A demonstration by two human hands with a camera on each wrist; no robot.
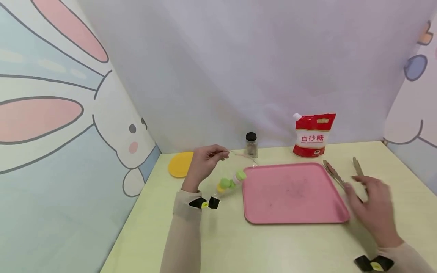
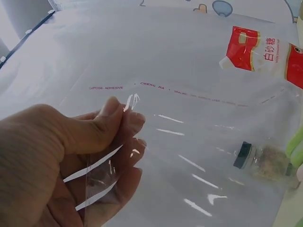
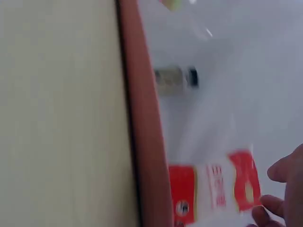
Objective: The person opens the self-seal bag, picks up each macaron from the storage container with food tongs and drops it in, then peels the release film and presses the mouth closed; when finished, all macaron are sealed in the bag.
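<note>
My left hand (image 1: 206,161) pinches the top corner of a clear plastic bag (image 2: 165,142) between thumb and fingers, above the table left of the pink tray. Red print runs along the bag's edge. Low in the bag hang small green, white and yellow pieces (image 1: 232,182); their kind is unclear. Over the tray's right edge, my right hand (image 1: 373,206) is held with thumb and fingers apart and nothing visible between them. Close by its fingertips lie metal cutlery pieces (image 1: 332,172) on the tray's rim and another metal utensil (image 1: 357,167) on the table, partly hidden.
The pink tray (image 1: 290,193) lies mid-table. Behind it stand a black-capped jar (image 1: 251,146) and a red-and-white sugar pouch (image 1: 311,136). A yellow disc (image 1: 179,165) lies at the back left, partly behind the left hand. Fabric walls bound the table.
</note>
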